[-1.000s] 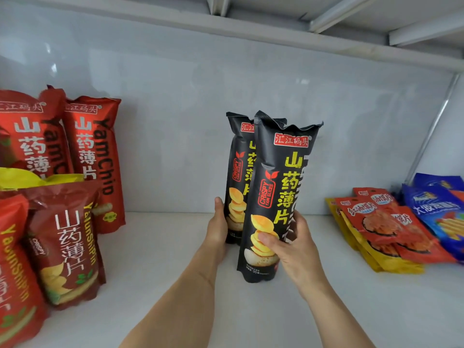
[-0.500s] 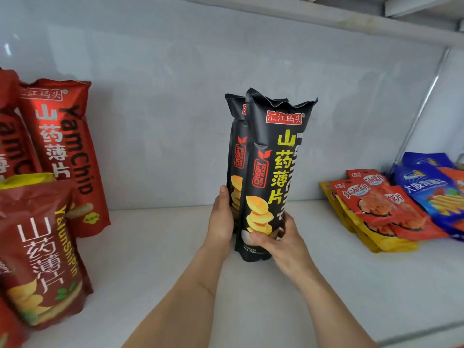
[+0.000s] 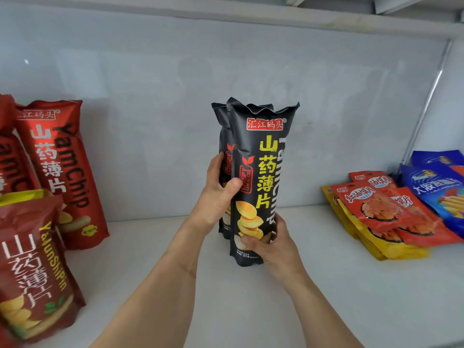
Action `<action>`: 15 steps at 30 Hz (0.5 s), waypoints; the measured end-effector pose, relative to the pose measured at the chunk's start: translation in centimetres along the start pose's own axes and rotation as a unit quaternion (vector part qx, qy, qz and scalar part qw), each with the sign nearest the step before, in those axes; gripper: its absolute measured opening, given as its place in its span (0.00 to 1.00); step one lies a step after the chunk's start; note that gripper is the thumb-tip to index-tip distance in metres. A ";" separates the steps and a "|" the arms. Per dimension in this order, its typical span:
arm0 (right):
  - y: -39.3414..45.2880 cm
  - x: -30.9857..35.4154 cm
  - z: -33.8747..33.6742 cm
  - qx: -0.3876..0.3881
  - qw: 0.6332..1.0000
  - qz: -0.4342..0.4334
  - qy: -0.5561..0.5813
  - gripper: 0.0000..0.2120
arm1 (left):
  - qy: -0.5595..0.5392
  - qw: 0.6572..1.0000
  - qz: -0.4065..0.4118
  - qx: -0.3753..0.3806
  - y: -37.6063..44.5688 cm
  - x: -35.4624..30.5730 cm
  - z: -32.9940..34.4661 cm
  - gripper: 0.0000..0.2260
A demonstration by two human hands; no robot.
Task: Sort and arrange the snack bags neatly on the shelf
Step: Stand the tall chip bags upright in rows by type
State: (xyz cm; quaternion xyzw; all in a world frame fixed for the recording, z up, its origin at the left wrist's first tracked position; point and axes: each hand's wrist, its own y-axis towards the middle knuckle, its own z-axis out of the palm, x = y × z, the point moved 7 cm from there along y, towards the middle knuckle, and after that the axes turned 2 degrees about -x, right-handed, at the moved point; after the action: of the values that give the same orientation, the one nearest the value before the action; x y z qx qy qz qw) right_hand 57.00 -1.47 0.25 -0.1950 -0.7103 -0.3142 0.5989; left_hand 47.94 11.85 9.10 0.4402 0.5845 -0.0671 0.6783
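Left hand (image 3: 215, 197) wraps mid-body of two black yam chip bags (image 3: 258, 182); right hand (image 3: 270, 243) grips front bag's base. Light, crushable; hold low, gently.

left arm: bare forearm coming up from bottom centre, angled to mid frame | left hand (image 3: 216, 194): just left of centre, fingers wrapped, thumb pressed across the front of what it grips | right arm: in from lower right | right hand (image 3: 272, 243): lower, right of centre, fingers curled in a grip
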 end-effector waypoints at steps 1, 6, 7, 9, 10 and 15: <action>0.0 0.0 0.1 0.005 1.000 -0.001 0.002 0.32 | -0.017 1.000 -0.009 -0.001 0.0 0.3 0.1 0.58; 0.7 -0.2 0.2 0.020 1.000 -0.006 0.003 0.27 | -0.039 0.998 -0.056 -0.008 0.4 2.0 0.6 0.60; 0.9 -0.2 0.3 0.019 1.000 -0.008 -0.003 0.28 | -0.040 0.997 -0.064 -0.007 0.5 2.4 0.9 0.59; 1.2 -0.2 0.3 0.019 1.000 -0.011 -0.011 0.29 | -0.048 0.996 -0.076 -0.009 0.6 2.9 1.4 0.58; 1.3 -0.2 0.3 0.021 1.000 -0.013 -0.008 0.29 | -0.052 0.995 -0.078 -0.013 0.7 3.0 1.5 0.57; 2.5 -0.4 0.0 0.018 1.000 -0.010 -0.008 0.29 | -0.048 0.994 -0.091 -0.029 1.4 3.8 1.7 0.57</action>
State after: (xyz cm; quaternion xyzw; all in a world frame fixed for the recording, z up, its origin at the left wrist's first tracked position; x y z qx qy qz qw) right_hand 58.72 0.34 0.34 -0.1796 -0.7222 -0.3060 0.5937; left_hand 51.21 13.13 6.42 0.3613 0.5908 -0.1329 0.7090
